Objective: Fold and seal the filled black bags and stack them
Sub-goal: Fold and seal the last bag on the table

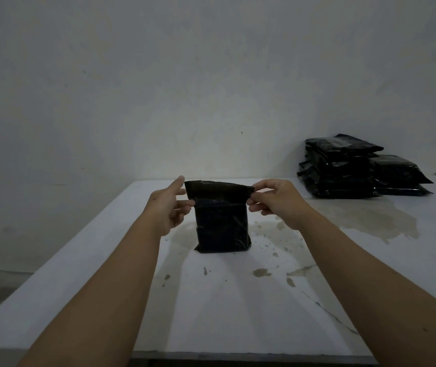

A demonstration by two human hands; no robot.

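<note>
Right, black bag (222, 221) stands upright mid-table (225, 313), filled part at the bottom, flat top flap sticking up. My left hand (168, 207) has the left end of the flap, thumb & fingers closed on the plastic w/ the index finger pointing up behind the corner. My right hand (277, 201) pinches the right end between thumb & fingertips, other fingers curled under. Both hands gripping the flap, nothing else.

Step in hand, I reckon, is the fold-over of the top. To do it well: keep both pinches level so the top edge stays straight, pull slightly apart to take slack out, then roll the flap down toward me in one even turn. Contents look packed & the bag stands on its own, but it's narrow at the base, so don't tug sideways or it tips. Press the crease flat along its whole width before sealing; can't see any tape or seal strip from here.

Finished stack (344, 168) sits at the far right corner, well apart from this one. Table is stained & maybe wet near the bag, so lift, don't drag.
</note>
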